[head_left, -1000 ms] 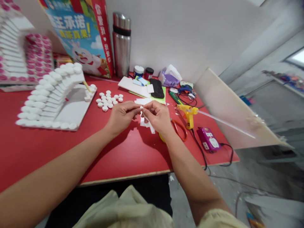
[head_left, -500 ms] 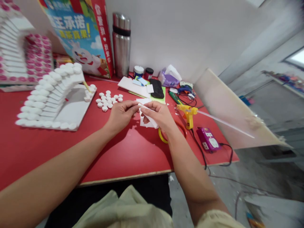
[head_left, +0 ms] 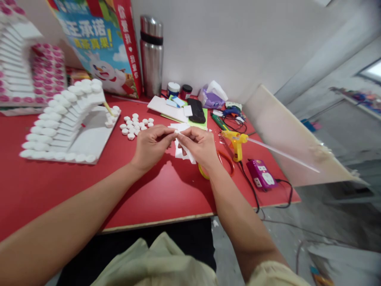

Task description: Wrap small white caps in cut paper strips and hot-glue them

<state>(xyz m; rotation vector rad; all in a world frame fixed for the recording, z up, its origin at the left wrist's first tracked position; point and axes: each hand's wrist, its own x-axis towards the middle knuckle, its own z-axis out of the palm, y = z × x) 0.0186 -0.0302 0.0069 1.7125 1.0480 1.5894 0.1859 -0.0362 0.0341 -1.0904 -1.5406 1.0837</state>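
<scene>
Above the middle of the red table, my left hand (head_left: 150, 146) and my right hand (head_left: 200, 145) meet at the fingertips. Both pinch the upper end of a white paper strip (head_left: 190, 154), whose tail hangs below my right fingers. How that pinched end is folded or rolled is mostly hidden. Under the hands lie white paper pieces (head_left: 179, 152). Just left of my left hand is a loose group of white oval puffs (head_left: 131, 126). A yellow and orange loop-shaped item (head_left: 226, 162) lies partly behind my right wrist.
On the left stands a white staircase model (head_left: 64, 123) edged with puffs. A steel thermos (head_left: 151, 59) and a printed bag (head_left: 101, 47) stand behind. To the right are a yellow glue gun (head_left: 236, 143), a purple power socket (head_left: 262, 175) with cords, and a leaning board (head_left: 285, 147).
My fingertips have drawn closer over the pinched end of the strip, and my left hand has turned slightly. The strip's tail has shifted a little left. Everything on the table stays put.
</scene>
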